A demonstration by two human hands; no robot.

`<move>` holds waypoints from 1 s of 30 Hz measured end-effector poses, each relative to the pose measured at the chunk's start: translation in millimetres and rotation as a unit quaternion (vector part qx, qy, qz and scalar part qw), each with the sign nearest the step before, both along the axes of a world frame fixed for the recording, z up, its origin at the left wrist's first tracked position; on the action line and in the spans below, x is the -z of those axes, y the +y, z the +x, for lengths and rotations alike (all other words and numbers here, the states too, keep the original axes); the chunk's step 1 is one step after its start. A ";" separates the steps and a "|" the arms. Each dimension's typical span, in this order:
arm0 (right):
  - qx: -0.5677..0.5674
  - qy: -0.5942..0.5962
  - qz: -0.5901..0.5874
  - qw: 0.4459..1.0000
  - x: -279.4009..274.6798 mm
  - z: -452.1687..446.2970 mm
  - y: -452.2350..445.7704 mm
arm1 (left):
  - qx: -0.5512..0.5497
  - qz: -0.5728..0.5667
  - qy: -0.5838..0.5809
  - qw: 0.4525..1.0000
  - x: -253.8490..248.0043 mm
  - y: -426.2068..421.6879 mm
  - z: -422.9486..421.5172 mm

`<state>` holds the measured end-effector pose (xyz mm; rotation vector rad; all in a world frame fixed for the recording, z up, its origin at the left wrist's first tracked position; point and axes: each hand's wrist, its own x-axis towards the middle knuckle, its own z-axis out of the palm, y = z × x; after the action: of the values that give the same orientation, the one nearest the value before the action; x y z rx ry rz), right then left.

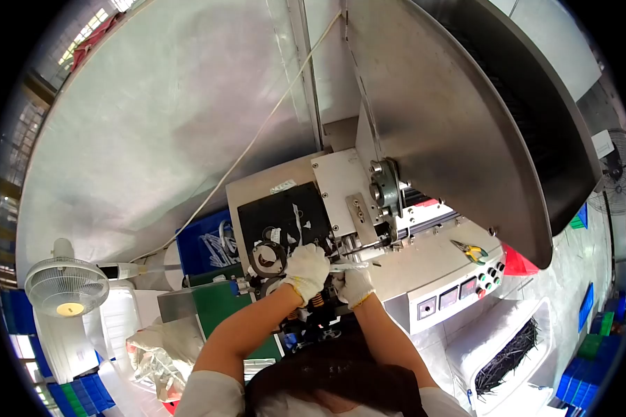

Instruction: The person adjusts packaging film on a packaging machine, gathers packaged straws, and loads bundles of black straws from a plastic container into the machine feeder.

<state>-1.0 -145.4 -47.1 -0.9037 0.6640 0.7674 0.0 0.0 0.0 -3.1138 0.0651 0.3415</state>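
Observation:
Both my hands wear white gloves and work close together at the middle of a bench machine (285,177). My left hand (307,270) is bent over the dark mechanism, just right of a round ring-shaped roll (267,258). Its fingers are curled, and whatever lies under them is hidden. My right hand (355,285) is closed beside it, below a thin pale strip (349,266) with a dark end. What its fingertips grip cannot be made out. Above my left hand, a black plate (285,212) carries small white scraps.
Yellow-handled pliers (474,253) lie on the machine top, near the control buttons (490,279). A blue bin (205,243) holds white pieces at left, near a fan (66,288). At lower right stands a white tub (466,347) of dark thin sticks. A large metal chute (452,132) overhangs the right side.

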 end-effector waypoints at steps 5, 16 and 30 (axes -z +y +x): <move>-0.155 -0.175 -0.089 0.968 -29.5 -2.4 -12.6 | 0.099 -0.087 0.071 0.989 -47.9 8.0 15.4; 0.015 0.063 0.014 0.998 -21.7 0.6 3.0 | 0.140 0.005 0.072 0.987 -43.8 14.3 23.2; 0.023 0.029 0.052 0.998 -14.3 -0.5 -1.1 | 0.090 -0.026 0.085 0.992 -26.3 14.6 21.8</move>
<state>-1.5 -146.5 -32.9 -0.7709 0.6875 0.7828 21.8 14.6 26.3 -3.0896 0.3580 0.6081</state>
